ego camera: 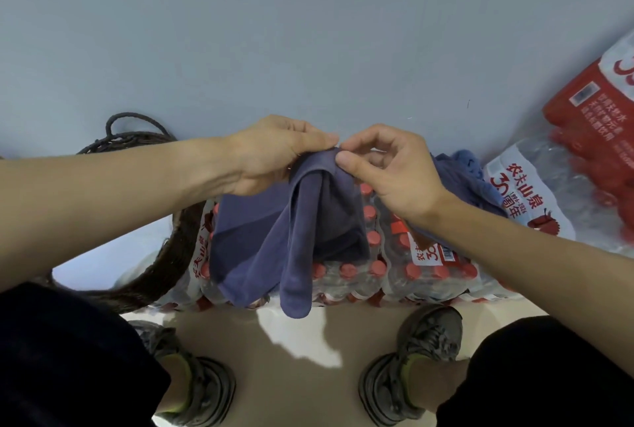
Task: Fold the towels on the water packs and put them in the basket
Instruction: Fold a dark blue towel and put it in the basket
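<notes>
Presently left hand (pixel 274 152) and right hand (pixel 387 169) both pinch the blue towel's (pixel 274 241) top edge above water packs (pixel 394 275).

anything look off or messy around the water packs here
Yes: a second blue towel lies crumpled on the far right water packs, and a red pack leans tilted against the wall.

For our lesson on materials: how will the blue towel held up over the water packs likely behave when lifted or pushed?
Probably floppy: the towel hangs in soft folds from where the left hand and right hand pinch it. Likely light, since fingertip pinches hold it up. Pushed across the water packs, it would probably bunch up rather than slide whole.
</notes>
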Motion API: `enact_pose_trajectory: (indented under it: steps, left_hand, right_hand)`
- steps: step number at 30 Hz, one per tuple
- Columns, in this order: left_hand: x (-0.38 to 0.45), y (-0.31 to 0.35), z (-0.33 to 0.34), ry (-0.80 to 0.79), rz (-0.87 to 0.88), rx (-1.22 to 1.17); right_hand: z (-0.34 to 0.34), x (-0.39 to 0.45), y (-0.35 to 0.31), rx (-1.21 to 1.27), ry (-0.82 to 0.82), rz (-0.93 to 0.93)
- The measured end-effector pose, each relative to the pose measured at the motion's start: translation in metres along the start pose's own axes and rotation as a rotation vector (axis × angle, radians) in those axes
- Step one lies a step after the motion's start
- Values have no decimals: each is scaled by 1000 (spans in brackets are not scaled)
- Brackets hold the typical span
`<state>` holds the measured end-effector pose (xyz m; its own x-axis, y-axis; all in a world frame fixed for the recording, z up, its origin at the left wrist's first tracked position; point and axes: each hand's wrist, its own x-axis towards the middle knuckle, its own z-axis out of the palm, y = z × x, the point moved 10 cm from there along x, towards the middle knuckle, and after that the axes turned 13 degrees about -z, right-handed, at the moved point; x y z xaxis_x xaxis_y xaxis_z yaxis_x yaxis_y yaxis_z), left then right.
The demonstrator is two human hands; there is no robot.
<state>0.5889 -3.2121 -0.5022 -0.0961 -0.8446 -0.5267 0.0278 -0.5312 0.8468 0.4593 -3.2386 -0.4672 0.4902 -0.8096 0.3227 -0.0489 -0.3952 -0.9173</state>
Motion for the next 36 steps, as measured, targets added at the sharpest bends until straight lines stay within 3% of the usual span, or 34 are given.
enact_pose_trajectory:
  steps: [8, 14, 17, 20, 25, 28, 32, 36]
  left_hand:
    - [-6, -12, 16, -175, -64, 175]
    - [-6, -16, -11, -162, -124, 396]
    - [-5, -32, -34, -190, -240, 532]
    - [-5, -47, -56, -205, -342, 598]
    - [5, -58, -88, -114, -400, 767]
    - [7, -70, -100, -118, -493, 774]
    - [6, -79, -108, -184, -518, 936]
    - [34, -87, -131, -25, -469, 919]
  right_hand:
    - [2, 4, 20, 53, 44, 115]
    - [-29, -3, 64, -88, 200, 343]
    - [-31, -15, 91, -79, 139, 492]
    - [-39, -41, 123, -110, 72, 762]
    - [-36, -79, 153, -202, -218, 1069]
    - [-31, -81, 158, -269, -305, 1082]
    - [-30, -69, 169, -275, -195, 1035]
    - [-26, -53, 184, -263, -111, 953]
